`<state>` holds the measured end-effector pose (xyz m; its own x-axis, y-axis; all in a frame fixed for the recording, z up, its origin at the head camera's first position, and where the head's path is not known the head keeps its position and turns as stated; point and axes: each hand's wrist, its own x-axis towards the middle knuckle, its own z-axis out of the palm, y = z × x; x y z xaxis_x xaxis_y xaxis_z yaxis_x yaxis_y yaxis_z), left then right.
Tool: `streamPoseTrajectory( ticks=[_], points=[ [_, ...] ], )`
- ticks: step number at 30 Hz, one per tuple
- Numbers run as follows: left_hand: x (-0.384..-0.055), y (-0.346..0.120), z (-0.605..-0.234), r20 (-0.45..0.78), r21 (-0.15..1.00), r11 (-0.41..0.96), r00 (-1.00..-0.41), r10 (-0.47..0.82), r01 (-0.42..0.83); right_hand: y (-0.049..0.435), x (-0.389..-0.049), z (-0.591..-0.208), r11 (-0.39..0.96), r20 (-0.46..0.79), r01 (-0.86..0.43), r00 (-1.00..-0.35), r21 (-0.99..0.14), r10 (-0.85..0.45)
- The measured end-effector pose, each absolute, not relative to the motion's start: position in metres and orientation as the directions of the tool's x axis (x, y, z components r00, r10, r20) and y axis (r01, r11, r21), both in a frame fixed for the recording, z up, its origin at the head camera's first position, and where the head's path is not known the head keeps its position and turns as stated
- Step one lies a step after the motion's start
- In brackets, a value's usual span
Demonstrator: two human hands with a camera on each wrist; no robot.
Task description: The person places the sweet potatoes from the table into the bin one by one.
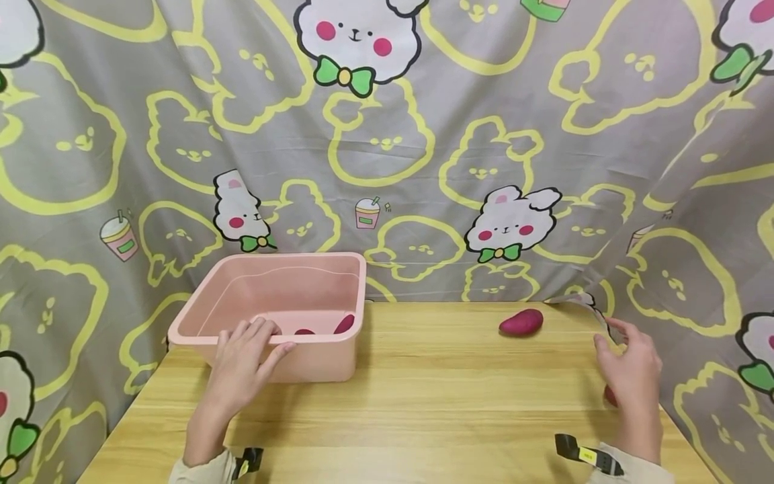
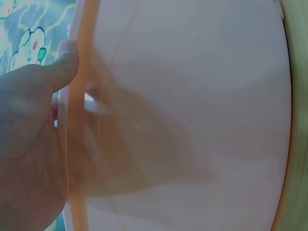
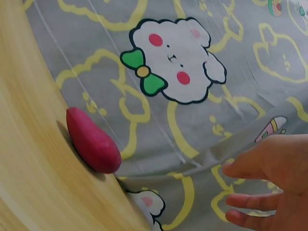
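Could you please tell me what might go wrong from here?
The sweet potato near the wooden table's far edge might roll off if nudged. Pressing hard, the left grip on the pink basin's rim could tip it. The right grip could bump the partly hidden reddish item near it.

Bare left hand [image 1: 237, 368], bare right hand [image 1: 633, 368], pale cream left sleeve [image 1: 202, 470], matching right sleeve [image 1: 641, 468], black left wristband [image 1: 249, 461], black right wristband [image 1: 607, 462] with yellow label [image 1: 587, 455], print unreadably small, black block [image 1: 566, 446] at inner end
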<state>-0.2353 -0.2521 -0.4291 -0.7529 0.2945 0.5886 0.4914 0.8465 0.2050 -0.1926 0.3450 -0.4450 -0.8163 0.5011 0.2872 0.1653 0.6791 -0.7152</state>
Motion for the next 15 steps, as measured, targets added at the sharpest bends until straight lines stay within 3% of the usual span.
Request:
streamPoseTrajectory(
  ticks=[7,15],
  points=[
    [-0.237,-0.252,-0.429,0.575,0.207,0.847,-0.762,0.299,0.489,0.361,-0.188,-0.452,0.615,0.147,0.309,-0.803,-0.726,0.577],
    [-0.235,-0.252,-0.428,0.58,0.201,0.848,-0.757,0.3,0.49,0.373,-0.187,-0.463,0.612,-0.026,0.468,-0.807,-0.638,0.59]
  ],
)
